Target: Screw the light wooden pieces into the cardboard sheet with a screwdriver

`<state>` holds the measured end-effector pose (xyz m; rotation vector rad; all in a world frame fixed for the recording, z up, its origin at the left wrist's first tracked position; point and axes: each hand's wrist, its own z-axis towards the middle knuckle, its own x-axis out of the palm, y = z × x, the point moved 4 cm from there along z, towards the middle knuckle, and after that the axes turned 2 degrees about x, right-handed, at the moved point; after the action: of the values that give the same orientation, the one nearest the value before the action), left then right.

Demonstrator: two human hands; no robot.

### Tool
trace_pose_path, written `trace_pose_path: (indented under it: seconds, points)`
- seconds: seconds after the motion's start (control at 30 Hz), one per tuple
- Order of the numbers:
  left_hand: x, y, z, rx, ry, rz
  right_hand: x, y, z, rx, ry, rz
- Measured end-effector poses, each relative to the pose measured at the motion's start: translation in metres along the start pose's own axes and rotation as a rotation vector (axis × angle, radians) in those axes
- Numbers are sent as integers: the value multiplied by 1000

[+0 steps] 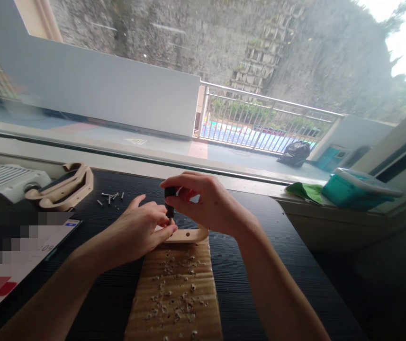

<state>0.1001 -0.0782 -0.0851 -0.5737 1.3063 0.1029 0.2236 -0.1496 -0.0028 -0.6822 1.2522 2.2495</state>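
My right hand (210,201) grips a short black screwdriver (170,201) from above, its shaft pointing down. Below it lies a pale wooden piece with drilled holes and a curved end (188,235), at the far end of a corrugated cardboard strip (177,284). My left hand (149,225) is closed, its thumb and fingers pinching at the screwdriver's tip and against the wooden piece. Whether a screw is between those fingers is hidden. The cardboard surface is dotted with many small punched holes.
Several loose screws (112,197) lie left of my hands. Beyond them are wooden bracket-shaped pieces (67,187) and a white slatted device (9,180). A tablet or phone (57,241) lies at left. A green cloth (305,192) and a teal box (357,189) sit on the windowsill.
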Motion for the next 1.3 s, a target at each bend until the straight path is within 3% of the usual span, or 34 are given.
trace_pose_path:
  seconds: [0.47, 0.73, 1.03, 1.3]
  points:
    - [-1, -1, -1, -31, -3, 25, -1, -7, 1, 26, -51, 26]
    - [0, -2, -1, 1, -7, 49, 3, -3, 0, 10, 30, 69]
    - [-1, -4, -1, -38, -4, 41, 1, -8, 3, 36, -39, 42]
    - [-2, -5, -2, -20, -2, 32, 1, -7, 1, 46, -4, 75]
